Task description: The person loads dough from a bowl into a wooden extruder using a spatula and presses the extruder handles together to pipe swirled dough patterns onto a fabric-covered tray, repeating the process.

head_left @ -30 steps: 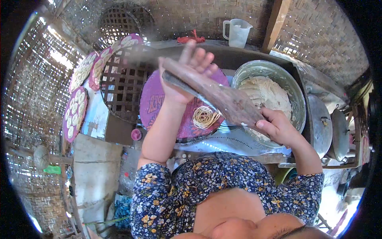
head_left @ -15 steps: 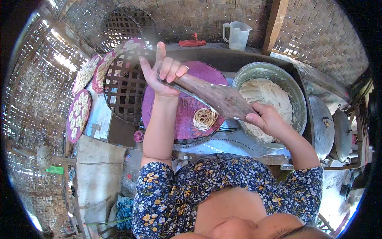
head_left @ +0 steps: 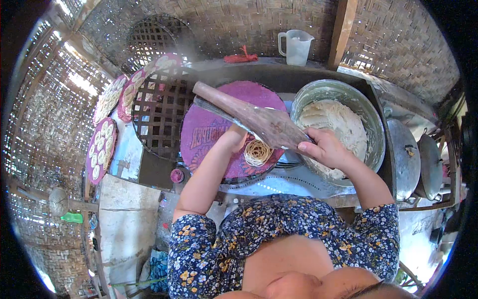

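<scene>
A long wooden tool with two handles, apparently a hand press (head_left: pixel 259 119), is held at a slant above a round purple mat (head_left: pixel 206 127). My right hand (head_left: pixel 324 148) grips its wide lower end, thumb on top. My left hand (head_left: pixel 238 138) is beneath the press, close to its underside; its fingers are hidden by the wood. Under the press, on the mat's right part, rests a round nest of pale dough strands (head_left: pixel 258 152). To the right is a big metal basin (head_left: pixel 381 144) holding a mass of pale dough (head_left: pixel 336 117).
A dark woven tray (head_left: pixel 164 119) stands left of the mat. Purple mats with dough rounds (head_left: pixel 102 149) lie farther left. A clear plastic jug (head_left: pixel 298 47) and a red plastic bag (head_left: pixel 241 57) are at the back. Metal lids (head_left: pixel 402 154) stand at right.
My left hand has left the upper handle and moved down under the press. The two handles now show slightly apart at their upper ends. My right hand keeps its grip.
</scene>
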Motion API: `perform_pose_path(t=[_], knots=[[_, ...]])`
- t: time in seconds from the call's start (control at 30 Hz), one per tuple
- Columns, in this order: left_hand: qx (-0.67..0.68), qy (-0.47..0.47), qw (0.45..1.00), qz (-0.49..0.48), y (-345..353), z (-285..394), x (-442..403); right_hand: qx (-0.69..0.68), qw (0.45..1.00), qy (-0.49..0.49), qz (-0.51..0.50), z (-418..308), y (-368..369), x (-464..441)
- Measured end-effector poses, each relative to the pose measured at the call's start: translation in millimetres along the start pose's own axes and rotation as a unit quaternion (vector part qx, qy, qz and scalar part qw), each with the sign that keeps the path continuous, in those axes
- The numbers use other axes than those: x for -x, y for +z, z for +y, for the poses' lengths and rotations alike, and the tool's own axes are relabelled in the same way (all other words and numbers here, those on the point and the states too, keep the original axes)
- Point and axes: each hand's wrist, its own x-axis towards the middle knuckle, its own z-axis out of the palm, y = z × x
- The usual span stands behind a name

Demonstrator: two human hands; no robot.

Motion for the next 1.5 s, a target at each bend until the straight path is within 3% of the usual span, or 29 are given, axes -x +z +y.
perform_pose_path(t=[0.13, 0.43, 0.53, 0.67, 0.7, 0.83, 0.93, 1.03, 1.13, 1.17, 1.27, 1.3, 1.33, 1.4, 1.43, 1.5], knots=[[-0.021, 0.028, 0.999, 0.03, 7, 3, 11, -0.01, 1.0, -0.002, 0.007, 0, 1, -2], [-0.042, 0.02, 0.999, -0.009, 2, 1, 25, -0.032, 0.999, 0.023, 0.032, 6, 7, -11], [-0.165, 0.067, 0.984, 0.001, -37, -34, 7, -0.038, 0.997, 0.025, 0.068, 12, 9, -12], [-0.452, 0.086, 0.872, 0.167, -24, -29, 46, -0.021, 0.994, 0.06, 0.089, 20, 1, -10], [-0.457, 0.074, 0.871, 0.166, -26, -32, 49, -0.044, 0.992, 0.059, 0.102, 20, -1, -7], [-0.652, 0.151, 0.733, 0.117, -16, -39, 85, -0.102, 0.983, 0.083, 0.131, 20, -11, 1], [-0.707, 0.17, 0.674, 0.128, -16, -41, 99, -0.121, 0.978, 0.057, 0.157, 27, -15, 7], [-0.725, 0.181, 0.633, 0.204, -17, -24, 106, -0.142, 0.976, 0.076, 0.15, 21, -19, 18], [-0.632, 0.333, 0.667, 0.212, -9, 15, 96, -0.141, 0.982, 0.063, 0.111, 6, -15, 19], [-0.614, 0.345, 0.683, 0.197, 9, 32, 94, -0.141, 0.984, 0.057, 0.093, -4, -9, 16], [-0.611, 0.409, 0.655, 0.175, 30, 29, 65, -0.18, 0.981, 0.003, 0.067, -39, 15, 5], [-0.319, 0.368, 0.852, 0.192, 44, 30, 63, -0.198, 0.978, -0.018, 0.061, -45, 24, 1], [-0.343, 0.37, 0.838, 0.209, 45, 38, 64, -0.216, 0.974, -0.039, 0.054, -47, 28, -1], [-0.391, 0.371, 0.807, 0.241, 43, 55, 61, -0.086, 0.994, -0.069, 0.008, -51, 8, -2], [-0.423, 0.42, 0.758, 0.264, 47, 59, 59, -0.022, 0.996, -0.08, -0.015, -50, -2, -3], [-0.558, 0.478, 0.631, 0.251, 54, 63, 58, 0.042, 0.961, -0.217, 0.169, -41, -16, -14]])
